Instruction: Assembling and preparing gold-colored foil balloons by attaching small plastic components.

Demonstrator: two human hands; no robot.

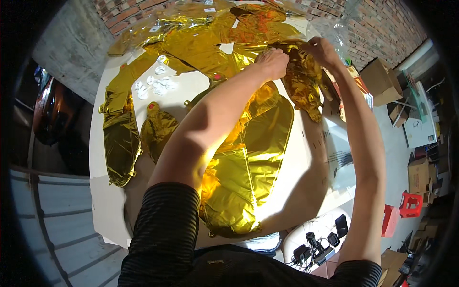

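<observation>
Both my arms reach to the far right of the table over flat gold foil balloons. My left hand (273,63) has its fingers curled closed at the upper edge of a crumpled gold foil balloon (302,86). My right hand (322,51) pinches that balloon's far edge, a short way to the right; the fingertips are partly hidden. The balloon hangs down toward me, creased and dark brown in shade. Under my left forearm lies a large smooth gold foil balloon (267,153), spread flat.
More gold foil (191,50) covers the far side of the pale table (287,210). Small white crumpled pieces (158,83) lie at left. Clear plastic bags (337,33) sit at the far right. Below the near edge is a stool (299,234) with black devices; red stools (410,204) stand right.
</observation>
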